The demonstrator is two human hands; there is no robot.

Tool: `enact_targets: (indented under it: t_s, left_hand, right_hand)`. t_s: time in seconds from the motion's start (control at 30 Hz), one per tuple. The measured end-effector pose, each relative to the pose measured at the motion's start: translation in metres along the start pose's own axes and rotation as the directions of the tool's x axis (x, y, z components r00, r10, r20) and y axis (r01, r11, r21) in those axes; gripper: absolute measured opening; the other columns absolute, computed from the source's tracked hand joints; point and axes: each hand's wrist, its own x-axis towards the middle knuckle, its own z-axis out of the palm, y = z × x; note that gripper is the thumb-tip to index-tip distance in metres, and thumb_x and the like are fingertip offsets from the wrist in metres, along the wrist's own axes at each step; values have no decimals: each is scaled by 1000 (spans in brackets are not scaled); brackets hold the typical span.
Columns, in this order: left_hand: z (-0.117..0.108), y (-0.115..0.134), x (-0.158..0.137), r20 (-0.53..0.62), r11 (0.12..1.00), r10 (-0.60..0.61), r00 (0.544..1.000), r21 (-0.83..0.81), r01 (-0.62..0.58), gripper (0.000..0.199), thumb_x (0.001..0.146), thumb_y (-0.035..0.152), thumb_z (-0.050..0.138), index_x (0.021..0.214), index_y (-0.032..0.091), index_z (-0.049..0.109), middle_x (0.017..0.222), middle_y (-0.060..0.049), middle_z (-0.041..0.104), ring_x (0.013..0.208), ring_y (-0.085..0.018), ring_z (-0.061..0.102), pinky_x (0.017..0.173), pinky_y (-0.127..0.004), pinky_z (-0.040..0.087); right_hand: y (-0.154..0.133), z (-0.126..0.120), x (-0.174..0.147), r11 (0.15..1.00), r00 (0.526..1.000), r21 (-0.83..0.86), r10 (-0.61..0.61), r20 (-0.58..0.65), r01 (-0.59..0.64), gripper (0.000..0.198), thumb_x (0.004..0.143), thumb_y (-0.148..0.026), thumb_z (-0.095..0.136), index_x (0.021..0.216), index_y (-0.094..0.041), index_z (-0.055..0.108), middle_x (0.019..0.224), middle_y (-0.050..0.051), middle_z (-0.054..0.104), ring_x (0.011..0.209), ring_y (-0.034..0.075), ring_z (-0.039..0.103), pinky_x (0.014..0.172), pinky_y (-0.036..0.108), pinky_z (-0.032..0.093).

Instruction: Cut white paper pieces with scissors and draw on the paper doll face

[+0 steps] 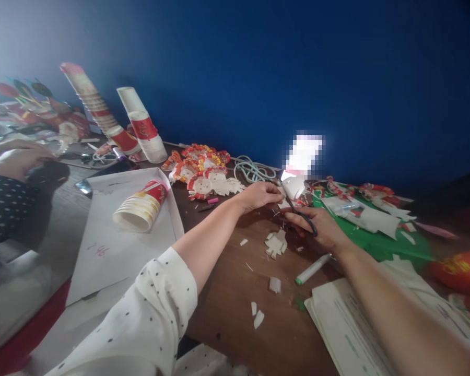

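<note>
Dark-handled scissors (306,221) are in my right hand (321,225), the fingers closed round the handles. The blades point up and away, toward my left fingertips. My left hand (263,195) is pinched shut beside the blades; what it holds is too small and hidden to make out. Just past the blades is a white paper piece (295,185), partly behind a blurred bright patch. Below my hands, a white paper cutout with jagged edges (276,243) lies on the brown table (227,292), among small paper scraps (259,319).
Decorated paper figures (201,169) and a pale cord (254,169) lie by the blue wall. Stacked paper cups (143,125) stand left; more cups (141,206) lie on a white box lid (102,250). A green-tipped marker (313,269) is right. Another person's hand (19,156) rests far left.
</note>
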Motion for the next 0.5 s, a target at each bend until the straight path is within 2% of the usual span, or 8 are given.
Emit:
enact_targets:
  t_s: [0.27,0.5]
  left_hand:
    - [-1,-2,1,-1,999,1,1000,41,-1,26,72,40,65,73,14,63,64,1,57,59,-10,50,60,-25,39]
    - [-1,-5,3,-8,997,11,1000,73,-10,22,73,36,64,74,14,64,65,1,58,60,-10,50,61,-25,39]
  right_hand:
    - [9,-4,4,998,999,-52,-43,32,44,47,80,-53,63,107,-16,72,49,-2,52,46,10,46,49,25,35]
    - [10,-4,5,1000,999,-21,-20,35,21,48,77,-53,66,106,-16,73,50,-3,52,45,10,44,48,24,35]
